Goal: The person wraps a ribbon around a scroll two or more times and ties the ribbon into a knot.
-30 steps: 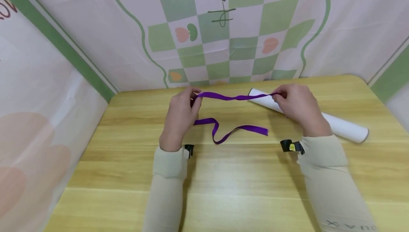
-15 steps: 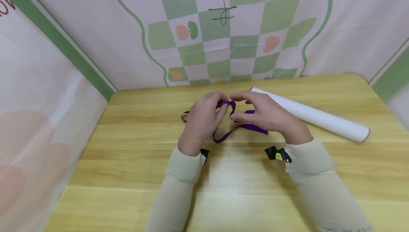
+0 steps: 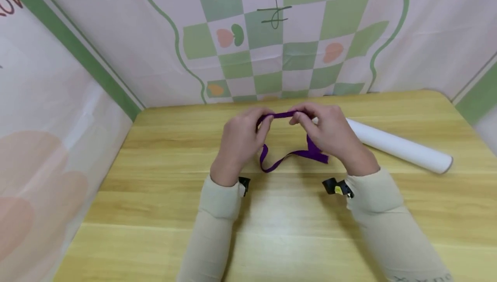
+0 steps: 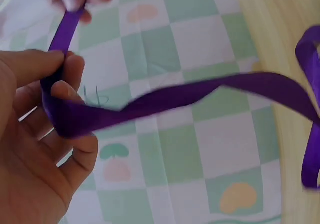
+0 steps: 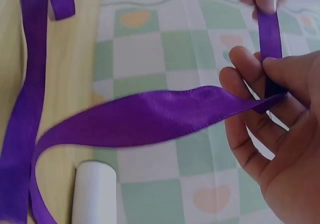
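Note:
A purple ribbon (image 3: 284, 115) runs as a short, straight span between the two hands, above the far half of the table. The left hand (image 3: 241, 140) pinches it between thumb and forefinger; in the left wrist view the ribbon (image 4: 170, 97) bends around the fingers and trails off toward the table. At the other end of the span, the right hand (image 3: 328, 133) pinches it with thumb and fingertips. From there a slack length of ribbon (image 5: 150, 116) hangs down in the right wrist view. More of it lies in a wavy curve on the wood below the hands.
A white tube (image 3: 404, 146) lies slantwise on the wooden table (image 3: 287, 239), right of and partly behind the right hand. A green-and-white checked cloth (image 3: 264, 64) hangs at the table's back edge. Another printed cloth (image 3: 58, 156) borders the left side.
The hands came together from a wide span, with the right hand's fingers spread half a second ago. Now both pinch the ribbon again, with a much shorter stretch between them.

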